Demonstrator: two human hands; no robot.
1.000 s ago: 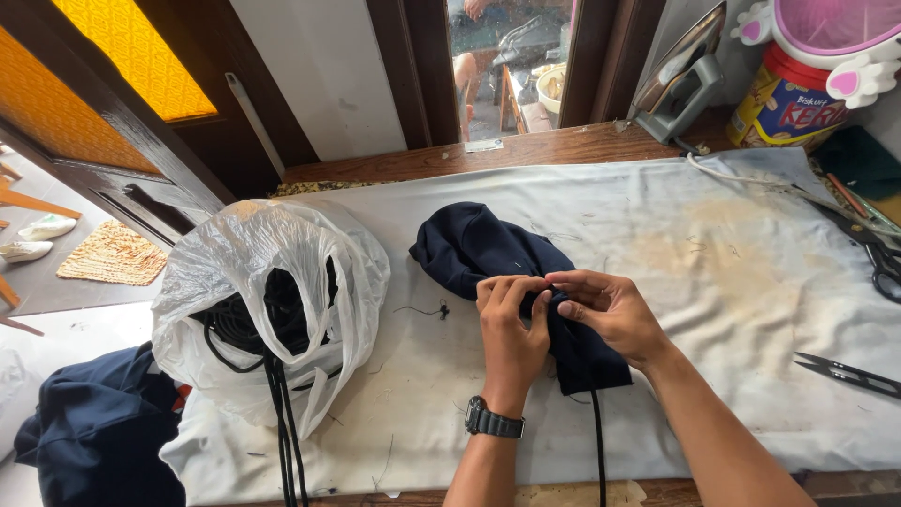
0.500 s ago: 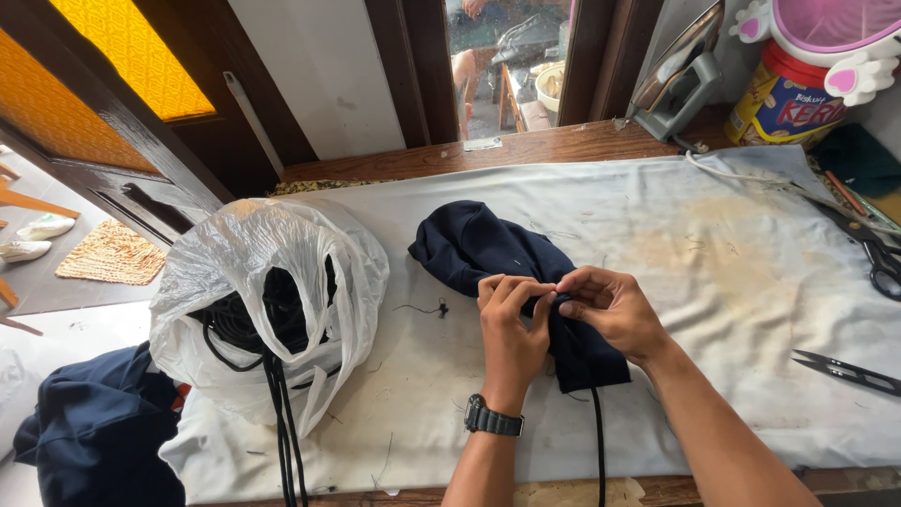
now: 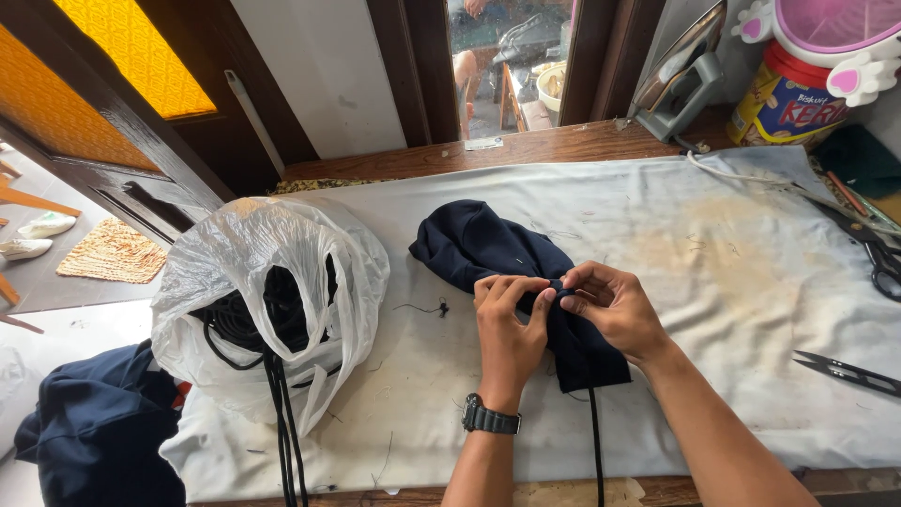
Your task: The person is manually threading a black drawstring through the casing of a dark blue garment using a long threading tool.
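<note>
A dark navy cloth piece [image 3: 488,249] lies bunched on the white cloth-covered table [image 3: 713,282]. My left hand [image 3: 507,324], with a black wristwatch [image 3: 488,418] on its wrist, pinches the navy cloth near its middle. My right hand [image 3: 610,305] pinches the same spot from the right, its fingertips touching those of the left. A black cord [image 3: 595,441] runs from under the cloth toward the table's near edge.
A translucent white plastic bag [image 3: 267,300] of black cords stands at the left. Navy fabric [image 3: 94,437] hangs off the left corner. Small snips [image 3: 849,371] and scissors [image 3: 882,258] lie at the right. An iron [image 3: 680,84] and a pink-lidded tin [image 3: 798,80] stand behind.
Both hands stay on the navy cloth at the same spot; the fingers have shifted only slightly.
</note>
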